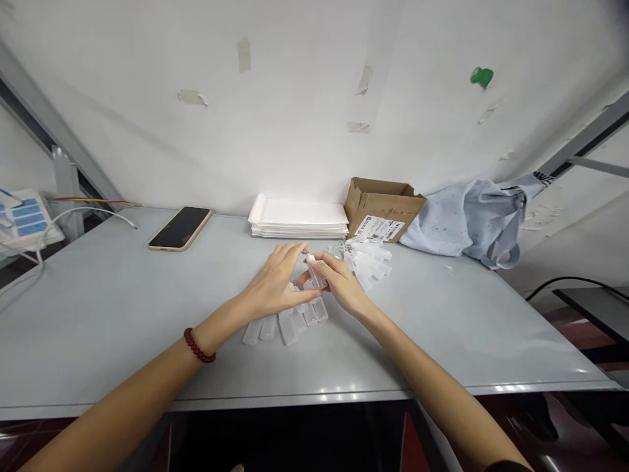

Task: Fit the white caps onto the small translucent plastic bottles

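Note:
A small translucent plastic bottle (318, 276) with a white neck and narrow tip stands slightly tilted between my hands above the table. Wrapped round its body from the right are the fingers of my right hand (341, 282), closed on it. My left hand (275, 278) grips it from the other side, its fingertips at the bottle's tip and its thumb near the base. Beneath my hands lie several similar clear bottles (289, 328), partly hidden by the left hand. Another pile of translucent bottles (366, 259) with thin tips lies just beyond my right hand.
On the grey table (122, 328) lie a phone (180, 228) and a stack of white padded envelopes (299, 217). An open cardboard box (383, 206) stands by the wall, beside a light blue cloth (457, 219). A white cable (83, 208) crosses the left edge.

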A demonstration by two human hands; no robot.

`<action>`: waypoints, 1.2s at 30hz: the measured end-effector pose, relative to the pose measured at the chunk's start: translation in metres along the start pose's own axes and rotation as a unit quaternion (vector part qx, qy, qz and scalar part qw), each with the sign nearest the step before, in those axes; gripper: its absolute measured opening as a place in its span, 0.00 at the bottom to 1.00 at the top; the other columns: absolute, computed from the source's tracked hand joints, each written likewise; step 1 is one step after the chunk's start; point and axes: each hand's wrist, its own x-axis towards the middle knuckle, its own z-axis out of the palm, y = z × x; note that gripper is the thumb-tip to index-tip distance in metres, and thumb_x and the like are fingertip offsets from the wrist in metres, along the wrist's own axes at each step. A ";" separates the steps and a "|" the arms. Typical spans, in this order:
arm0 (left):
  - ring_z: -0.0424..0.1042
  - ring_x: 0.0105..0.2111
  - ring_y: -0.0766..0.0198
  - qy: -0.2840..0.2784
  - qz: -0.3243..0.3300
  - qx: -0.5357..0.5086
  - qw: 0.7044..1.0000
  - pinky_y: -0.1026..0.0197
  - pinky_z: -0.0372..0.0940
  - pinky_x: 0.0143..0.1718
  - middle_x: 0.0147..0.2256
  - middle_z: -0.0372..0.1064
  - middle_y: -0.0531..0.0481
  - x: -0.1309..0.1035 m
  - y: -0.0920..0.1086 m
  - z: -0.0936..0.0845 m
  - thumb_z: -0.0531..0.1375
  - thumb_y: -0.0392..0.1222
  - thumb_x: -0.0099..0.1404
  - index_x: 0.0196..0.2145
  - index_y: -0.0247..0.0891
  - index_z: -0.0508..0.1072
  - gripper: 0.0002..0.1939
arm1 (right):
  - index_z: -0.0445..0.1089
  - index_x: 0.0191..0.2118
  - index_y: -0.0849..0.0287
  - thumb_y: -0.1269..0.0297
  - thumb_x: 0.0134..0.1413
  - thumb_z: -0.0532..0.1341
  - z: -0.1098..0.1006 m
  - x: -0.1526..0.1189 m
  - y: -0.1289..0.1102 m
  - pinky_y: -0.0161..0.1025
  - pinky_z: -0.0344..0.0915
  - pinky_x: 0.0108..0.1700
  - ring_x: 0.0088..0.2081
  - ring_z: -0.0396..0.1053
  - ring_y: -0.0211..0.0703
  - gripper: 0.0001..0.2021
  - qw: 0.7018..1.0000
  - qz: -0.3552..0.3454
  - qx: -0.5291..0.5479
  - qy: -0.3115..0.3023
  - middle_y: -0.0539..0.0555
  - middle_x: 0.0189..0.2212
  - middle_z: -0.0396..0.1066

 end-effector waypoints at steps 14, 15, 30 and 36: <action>0.55 0.55 0.49 -0.230 -0.082 -0.006 0.970 0.54 0.58 0.51 0.52 0.61 0.41 0.000 0.004 -0.021 0.61 0.56 0.53 0.55 0.36 0.61 0.35 | 0.63 0.24 0.58 0.63 0.58 0.51 -0.052 0.012 -0.002 0.35 0.50 0.28 0.22 0.60 0.38 0.14 0.882 -0.046 -0.438 0.167 0.51 0.19 0.67; 0.55 0.56 0.49 -0.240 -0.088 -0.002 0.967 0.54 0.57 0.52 0.52 0.61 0.41 0.000 0.005 -0.022 0.61 0.56 0.53 0.55 0.36 0.61 0.36 | 0.64 0.24 0.58 0.64 0.57 0.51 -0.054 0.012 -0.002 0.35 0.50 0.28 0.23 0.61 0.38 0.13 0.874 -0.039 -0.453 0.170 0.52 0.20 0.67; 0.53 0.58 0.50 -0.278 -0.088 0.011 0.957 0.54 0.56 0.53 0.56 0.58 0.41 0.000 0.000 -0.027 0.57 0.64 0.55 0.58 0.36 0.59 0.40 | 0.68 0.42 0.62 0.66 0.56 0.55 -0.051 0.019 0.014 0.36 0.55 0.31 0.40 0.70 0.48 0.09 0.743 0.024 -0.664 0.082 0.60 0.41 0.72; 0.56 0.57 0.53 -0.150 -0.149 -0.012 0.977 0.55 0.56 0.54 0.54 0.64 0.43 0.003 -0.004 -0.022 0.47 0.60 0.64 0.53 0.36 0.66 0.29 | 0.66 0.45 0.62 0.67 0.55 0.56 -0.048 0.018 0.016 0.37 0.55 0.31 0.39 0.70 0.50 0.12 0.749 0.044 -0.658 0.062 0.60 0.37 0.74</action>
